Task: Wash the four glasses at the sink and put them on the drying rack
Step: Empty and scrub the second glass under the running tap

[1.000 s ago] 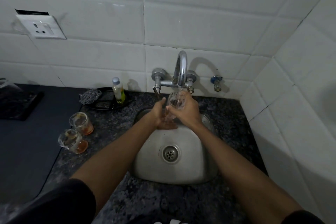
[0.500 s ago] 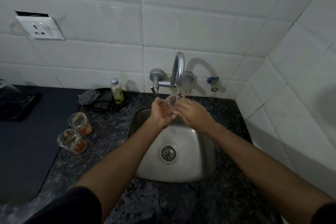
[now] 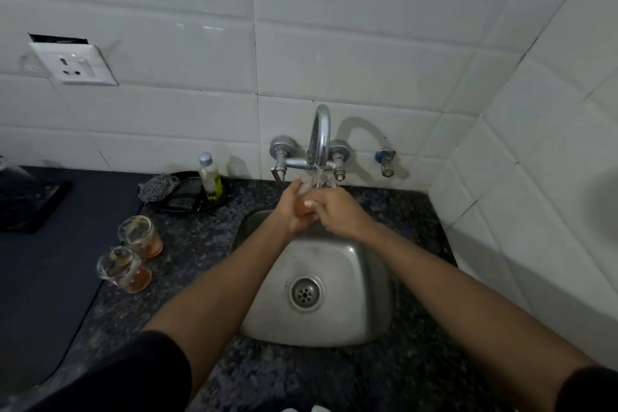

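Note:
A clear glass (image 3: 312, 185) is held tilted under the running tap (image 3: 320, 140), over the back of the steel sink (image 3: 361, 278). My left hand (image 3: 294, 211) grips the glass from the left. My right hand (image 3: 337, 212) curls around its lower part from the right; most of the glass is hidden by my fingers. Two more glasses stand on the granite counter left of the sink, both with orange residue: one farther back (image 3: 140, 236), one nearer (image 3: 122, 267).
A black dish (image 3: 187, 201) behind the glasses holds a scrubber (image 3: 157, 187) and a small soap bottle (image 3: 210, 176). A dark tray (image 3: 26, 207) lies at far left. White tiled walls close in behind and on the right. A socket (image 3: 75, 65) sits on the wall.
The glass has tipped over from upright and my right hand has slid from its side down around its base. Both hands stay under the tap's stream.

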`<action>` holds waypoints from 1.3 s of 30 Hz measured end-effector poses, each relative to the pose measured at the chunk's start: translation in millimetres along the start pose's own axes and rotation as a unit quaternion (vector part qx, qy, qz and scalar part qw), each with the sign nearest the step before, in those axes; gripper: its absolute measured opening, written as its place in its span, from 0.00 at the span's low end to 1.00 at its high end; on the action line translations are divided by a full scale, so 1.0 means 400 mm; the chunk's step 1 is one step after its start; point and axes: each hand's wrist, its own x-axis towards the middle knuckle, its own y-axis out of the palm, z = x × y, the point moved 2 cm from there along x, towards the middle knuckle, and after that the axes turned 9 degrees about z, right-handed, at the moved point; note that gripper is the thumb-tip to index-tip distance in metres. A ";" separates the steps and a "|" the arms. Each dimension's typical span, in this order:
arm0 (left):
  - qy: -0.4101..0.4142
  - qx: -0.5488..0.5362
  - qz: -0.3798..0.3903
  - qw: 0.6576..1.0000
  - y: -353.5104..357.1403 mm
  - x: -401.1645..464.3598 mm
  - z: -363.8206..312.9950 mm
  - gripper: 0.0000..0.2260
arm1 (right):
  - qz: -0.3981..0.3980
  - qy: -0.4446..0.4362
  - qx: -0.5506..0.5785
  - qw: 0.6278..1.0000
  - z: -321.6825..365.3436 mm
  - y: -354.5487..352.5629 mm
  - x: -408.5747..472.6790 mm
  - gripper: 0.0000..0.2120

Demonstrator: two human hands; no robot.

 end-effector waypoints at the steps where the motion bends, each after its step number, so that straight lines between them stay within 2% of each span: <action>1: -0.027 0.022 -0.019 0.999 -0.006 -0.001 -0.009 0.24 | 0.043 -0.027 -0.082 0.995 -0.009 -0.016 -0.002 0.12; 3: -0.040 0.060 -0.042 0.997 -0.015 0.009 -0.029 0.20 | 0.081 -0.048 -0.198 0.976 -0.032 -0.028 0.000 0.15; 4: -0.020 0.062 -0.043 0.997 -0.009 0.009 -0.034 0.18 | 0.071 -0.033 -0.189 0.979 -0.030 -0.023 0.000 0.13; 7: 0.030 0.043 -0.024 0.998 -0.004 0.027 -0.026 0.16 | 0.024 0.042 -0.029 0.998 0.000 0.013 0.025 0.14; 9: 0.015 0.029 -0.023 0.999 -0.011 0.026 -0.022 0.16 | 0.029 0.054 -0.002 0.998 0.010 0.015 0.037 0.14; 10: 0.000 0.025 -0.013 1.000 -0.011 0.023 -0.027 0.19 | 0.049 0.028 -0.057 0.997 0.009 -0.001 0.034 0.13; 12: -0.018 0.035 0.005 0.999 -0.009 0.021 -0.045 0.22 | 0.105 -0.035 -0.194 0.975 -0.006 -0.028 0.025 0.18; 13: -0.017 0.052 -0.005 0.998 -0.007 0.020 -0.051 0.22 | 0.109 -0.045 -0.212 0.970 -0.020 -0.033 0.018 0.21; 15: 0.012 0.051 -0.025 0.998 0.005 0.016 -0.053 0.19 | 0.088 -0.023 -0.140 0.986 -0.007 -0.026 0.014 0.20; 18: 0.049 0.049 -0.057 0.996 0.001 0.033 -0.040 0.17 | 0.030 0.068 0.046 0.996 0.021 0.007 0.047 0.17; 19: 0.041 0.051 -0.061 0.996 0.001 0.032 -0.036 0.18 | 0.027 0.068 0.037 0.997 0.022 0.002 0.053 0.17; 21: 0.005 0.065 -0.053 0.996 -0.007 0.031 -0.040 0.20 | 0.087 0.019 -0.089 0.992 0.014 -0.024 0.043 0.14; 23: -0.026 0.091 -0.053 0.994 -0.012 0.024 -0.052 0.22 | 0.144 -0.036 -0.231 0.962 -0.014 -0.042 0.028 0.13; 24: -0.027 0.095 -0.057 0.994 -0.009 0.020 -0.053 0.21 | 0.144 -0.041 -0.245 0.958 -0.020 -0.042 0.022 0.12; 26: -0.017 0.075 -0.048 0.996 0.006 0.017 -0.049 0.18 | 0.111 -0.009 -0.166 0.980 -0.003 -0.024 0.018 0.11; 28: 0.005 0.061 -0.061 0.996 0.006 0.027 -0.038 0.18 | 0.074 0.037 -0.044 0.996 0.018 -0.002 0.037 0.17; 29: 0.008 0.057 -0.054 0.997 0.008 0.024 -0.034 0.20 | 0.069 0.041 -0.040 0.996 0.023 0.000 0.045 0.17; 32: -0.018 0.064 -0.020 0.998 0.001 0.021 -0.045 0.23 | 0.108 -0.012 -0.174 0.979 0.002 -0.020 0.043 0.13; 34: -0.019 0.078 -0.025 0.996 -0.003 0.023 -0.056 0.21 | 0.117 -0.028 -0.221 0.968 -0.033 -0.024 0.035 0.12; 38: 0.017 0.057 -0.020 0.998 0.010 0.027 -0.052 0.19 | 0.087 0.019 -0.074 0.993 0.002 -0.005 0.042 0.14; 39: 0.018 0.065 -0.021 0.997 0.011 0.024 -0.048 0.19 | 0.080 0.023 -0.066 0.994 0.009 -0.002 0.047 0.14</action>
